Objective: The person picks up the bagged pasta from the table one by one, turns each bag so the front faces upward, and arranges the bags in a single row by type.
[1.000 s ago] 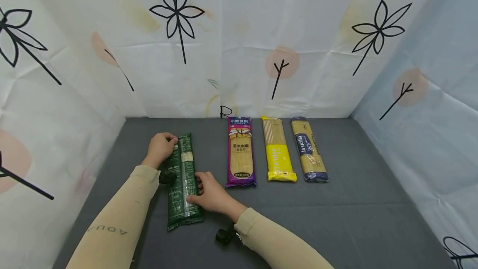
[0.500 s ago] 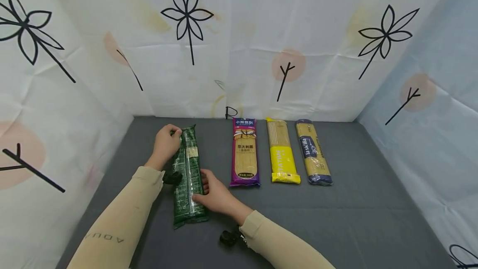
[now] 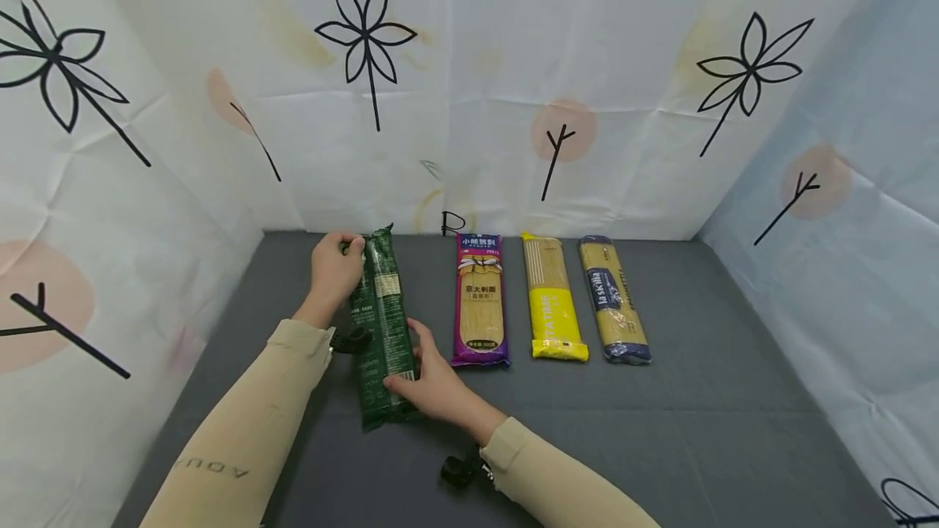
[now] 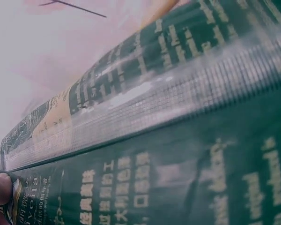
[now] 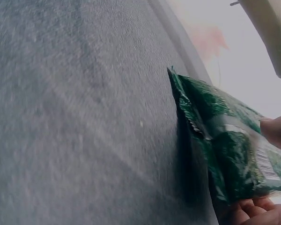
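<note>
A long green plastic pack of pasta point(image 3: 383, 328) is held between both hands, its seamed, printed back facing up. My left hand point(image 3: 335, 274) pinches its upper left edge near the far end. On the lower right side, my right hand point(image 3: 438, 388) grips it with the thumb on top and fingers under the edge. In the left wrist view the pack point(image 4: 187, 178) fills most of the picture, with a fingertip point(image 4: 0, 190) at its corner. The right wrist view shows the near end of the pack point(image 5: 229, 154) tilted over the grey surface, a shadow beneath it.
Three pasta packs lie side by side to the right: a purple one point(image 3: 480, 308), a yellow one point(image 3: 555, 316) and a dark blue-ended one point(image 3: 614, 300). They rest on a grey-covered table point(image 3: 704, 446). Patterned white cloth point(image 3: 491, 47) closes off the back and sides.
Both hands have moved the green pack away from me and slightly right, its far end now level with the tops of the other packs. The three other packs stay put; the head view shifted slightly.
</note>
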Available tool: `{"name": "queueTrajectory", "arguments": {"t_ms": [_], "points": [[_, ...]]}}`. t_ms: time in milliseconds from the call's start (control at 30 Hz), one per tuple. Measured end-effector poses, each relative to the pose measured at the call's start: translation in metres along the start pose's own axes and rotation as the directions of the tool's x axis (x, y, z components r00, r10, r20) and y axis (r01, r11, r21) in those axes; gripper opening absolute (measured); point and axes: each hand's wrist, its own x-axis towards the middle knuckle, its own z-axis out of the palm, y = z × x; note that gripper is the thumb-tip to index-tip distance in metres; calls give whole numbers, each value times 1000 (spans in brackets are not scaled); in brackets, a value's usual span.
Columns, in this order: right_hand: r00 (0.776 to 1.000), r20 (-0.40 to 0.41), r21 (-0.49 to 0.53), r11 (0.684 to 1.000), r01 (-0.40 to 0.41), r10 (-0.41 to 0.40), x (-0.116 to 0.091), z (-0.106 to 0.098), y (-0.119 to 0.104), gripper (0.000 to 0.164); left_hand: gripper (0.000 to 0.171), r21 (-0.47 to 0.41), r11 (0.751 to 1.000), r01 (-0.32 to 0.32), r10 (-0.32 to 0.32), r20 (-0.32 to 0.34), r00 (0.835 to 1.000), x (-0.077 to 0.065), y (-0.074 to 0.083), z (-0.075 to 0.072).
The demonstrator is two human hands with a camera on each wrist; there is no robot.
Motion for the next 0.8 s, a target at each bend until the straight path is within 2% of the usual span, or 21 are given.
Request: {"name": "queueTrajectory", "arguments": {"t_ms": [233, 433, 600, 800], "points": [[998, -39, 29, 999, 41, -40, 1, -8, 2, 83, 37, -41, 999, 10, -12, -45, 999, 2, 10, 0], [995, -76, 45, 997, 64, -61, 3, -15, 2, 81, 35, -68, 998, -3, 0, -54, 999, 3, 11, 1], [992, -94, 45, 996, 83, -78, 1, -20, -1, 81, 36, -84, 996, -39, 34, -61, 998, 2, 11, 4], [984, -140, -4, 993, 115, -114, 0, -29, -8, 79, 45, -43, 990, -133, 132, -30, 991, -5, 17, 6]]}}
